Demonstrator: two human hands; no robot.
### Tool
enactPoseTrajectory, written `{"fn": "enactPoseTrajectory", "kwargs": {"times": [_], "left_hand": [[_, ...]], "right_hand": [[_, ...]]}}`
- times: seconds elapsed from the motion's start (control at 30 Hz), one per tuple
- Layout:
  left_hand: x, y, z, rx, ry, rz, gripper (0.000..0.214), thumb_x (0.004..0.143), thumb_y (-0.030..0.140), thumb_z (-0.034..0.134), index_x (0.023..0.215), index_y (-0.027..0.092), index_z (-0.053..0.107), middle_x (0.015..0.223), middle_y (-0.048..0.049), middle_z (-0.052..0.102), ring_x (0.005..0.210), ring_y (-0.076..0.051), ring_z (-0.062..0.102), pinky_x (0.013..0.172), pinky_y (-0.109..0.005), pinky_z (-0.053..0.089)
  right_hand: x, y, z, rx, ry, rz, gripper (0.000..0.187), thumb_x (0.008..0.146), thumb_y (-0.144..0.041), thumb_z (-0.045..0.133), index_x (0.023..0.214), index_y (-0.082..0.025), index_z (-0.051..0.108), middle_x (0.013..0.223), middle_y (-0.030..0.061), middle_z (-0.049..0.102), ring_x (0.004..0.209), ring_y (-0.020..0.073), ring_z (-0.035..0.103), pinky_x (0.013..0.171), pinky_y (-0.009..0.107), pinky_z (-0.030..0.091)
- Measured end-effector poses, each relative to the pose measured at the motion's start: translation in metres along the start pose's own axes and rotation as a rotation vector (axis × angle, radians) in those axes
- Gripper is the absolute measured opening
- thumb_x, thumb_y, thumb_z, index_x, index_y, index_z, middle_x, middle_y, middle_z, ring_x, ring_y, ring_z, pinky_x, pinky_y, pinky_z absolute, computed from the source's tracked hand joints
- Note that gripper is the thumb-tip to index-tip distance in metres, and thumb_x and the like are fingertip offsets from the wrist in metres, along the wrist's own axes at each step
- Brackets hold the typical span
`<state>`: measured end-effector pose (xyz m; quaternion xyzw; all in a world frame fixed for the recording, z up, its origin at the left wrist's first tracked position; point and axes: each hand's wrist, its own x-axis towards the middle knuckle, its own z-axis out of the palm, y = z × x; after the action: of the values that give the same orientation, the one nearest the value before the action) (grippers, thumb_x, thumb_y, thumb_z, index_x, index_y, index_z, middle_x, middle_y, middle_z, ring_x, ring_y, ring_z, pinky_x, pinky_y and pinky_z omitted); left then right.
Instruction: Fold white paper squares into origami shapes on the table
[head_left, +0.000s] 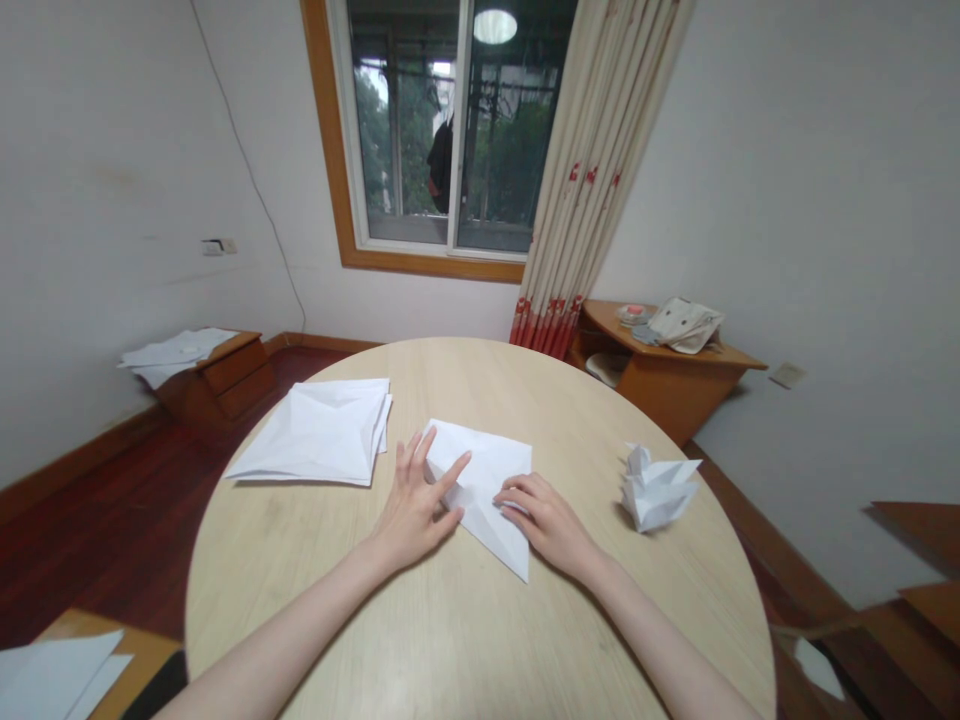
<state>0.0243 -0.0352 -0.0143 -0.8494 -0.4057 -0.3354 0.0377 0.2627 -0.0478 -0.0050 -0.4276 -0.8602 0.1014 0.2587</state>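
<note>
A partly folded sheet of white paper (480, 460) lies on the round wooden table in front of me, one corner pointing toward my body. My left hand (420, 495) rests at the paper's left edge with its fingers spread, touching the sheet. Over the right part of the same sheet, my right hand (541, 515) has its fingers curled together and pressed on the paper; its fingertips partly cover a crease. To the right stands a folded white paper shape (657, 490) with several pointed flaps. A stack of creased white sheets (315, 430) lies to the left.
The round table (465, 640) fills the foreground. Behind it, a curtain (592, 180) hangs beside a window. A corner cabinet (675, 375) carries a cloth bag (686, 325). More papers lie on a small drawer cabinet (236, 365) and at the lower left.
</note>
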Motion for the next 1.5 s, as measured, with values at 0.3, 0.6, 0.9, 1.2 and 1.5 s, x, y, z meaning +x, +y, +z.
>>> {"fn": "enactPoseTrajectory", "kwargs": {"times": [0.3,0.6,0.9,1.2,1.5], "left_hand": [[-0.004,0.006,-0.01,0.136,0.034,0.146,0.051,0.088,0.018,0.051,0.137,0.032,0.045,0.151,-0.0015,0.033,0.143,-0.031,0.014,0.114,-0.058,-0.003],[0.001,0.021,-0.016,0.006,-0.241,0.333,0.048,0.087,0.013,0.039,0.136,0.015,0.042,0.12,-0.0121,0.062,0.106,-0.025,0.058,0.09,-0.04,0.048],[-0.002,0.022,-0.014,-0.033,-0.359,0.184,0.03,0.094,0.019,0.038,0.117,0.016,0.056,0.1,-0.0085,0.067,0.091,-0.022,0.06,0.079,-0.033,0.049],[-0.003,0.021,-0.016,-0.018,-0.426,0.06,0.026,0.096,0.031,0.045,0.116,0.022,0.058,0.114,-0.0043,0.066,0.1,-0.023,0.06,0.085,-0.035,0.049],[-0.003,0.022,-0.017,0.004,-0.467,0.049,0.029,0.094,0.038,0.049,0.118,0.023,0.059,0.122,-0.0064,0.061,0.11,-0.027,0.056,0.089,-0.041,0.05]], "right_hand": [[-0.003,0.01,0.012,-0.049,-0.033,-0.015,0.028,0.094,-0.023,0.048,0.117,-0.024,0.064,0.128,0.0086,0.06,0.119,0.0219,0.053,0.101,0.045,0.041],[-0.003,0.006,0.012,-0.075,-0.098,0.028,0.034,0.096,-0.026,0.043,0.127,-0.026,0.058,0.137,0.007,0.053,0.127,0.0218,0.047,0.104,0.044,0.039],[-0.001,-0.005,0.007,-0.169,-0.162,0.123,0.036,0.097,-0.034,0.043,0.131,-0.027,0.053,0.14,0.0073,0.049,0.126,0.0262,0.045,0.099,0.048,0.039],[-0.003,-0.004,0.005,-0.159,-0.143,0.06,0.035,0.095,-0.035,0.047,0.127,-0.025,0.057,0.131,0.0094,0.056,0.12,0.0249,0.046,0.099,0.044,0.039],[-0.002,-0.016,-0.011,-0.113,-0.253,0.048,0.042,0.09,-0.049,0.052,0.126,-0.029,0.059,0.137,0.0065,0.052,0.126,0.0282,0.04,0.104,0.048,0.032]]}}
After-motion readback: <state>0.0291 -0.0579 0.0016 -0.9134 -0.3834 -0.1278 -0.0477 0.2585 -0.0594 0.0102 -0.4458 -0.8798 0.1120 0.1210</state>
